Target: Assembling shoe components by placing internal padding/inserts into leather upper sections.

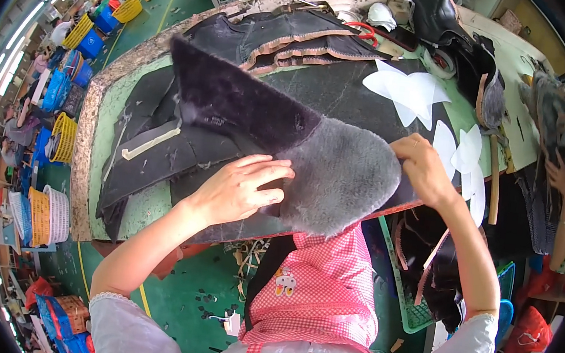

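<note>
In front of me, over the near edge of the table, lies a boot-shaped fleece lining (341, 172). Its rounded foot end is grey, and a long dark purple fleece shaft (242, 98) runs up to the far left. My right hand (426, 168) is closed, pinching the right rim of the grey part between thumb and fingers. At the left edge of the grey part, my left hand (240, 187) touches the fleece with its fingers out and thumb apart. Beneath are flat black sheets (155, 154), with a narrow cream strip (151, 143) on top.
Black boot uppers (269, 36) with tan edging lie at the back, near red-handled scissors (363, 32). White templates (409, 92) lie to the right. A green crate (412, 311) holds dark pieces by my right side. Another person's hand (560, 175) shows at far right.
</note>
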`<action>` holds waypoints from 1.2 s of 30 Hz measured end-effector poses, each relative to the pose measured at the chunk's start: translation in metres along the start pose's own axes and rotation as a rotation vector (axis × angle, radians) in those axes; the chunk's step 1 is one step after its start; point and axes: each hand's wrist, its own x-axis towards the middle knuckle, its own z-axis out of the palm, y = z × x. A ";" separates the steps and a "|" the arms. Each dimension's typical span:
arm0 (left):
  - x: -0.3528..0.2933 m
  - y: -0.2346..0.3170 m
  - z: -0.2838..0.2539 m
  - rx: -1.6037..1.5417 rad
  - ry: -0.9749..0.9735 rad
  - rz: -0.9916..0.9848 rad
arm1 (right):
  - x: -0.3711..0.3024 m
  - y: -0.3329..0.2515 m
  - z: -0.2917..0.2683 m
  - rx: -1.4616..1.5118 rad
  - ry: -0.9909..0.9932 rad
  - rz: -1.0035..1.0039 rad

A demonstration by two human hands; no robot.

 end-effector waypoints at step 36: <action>0.062 -0.003 -0.037 -0.296 -0.222 -0.188 | -0.007 -0.045 0.077 -0.241 0.207 -0.150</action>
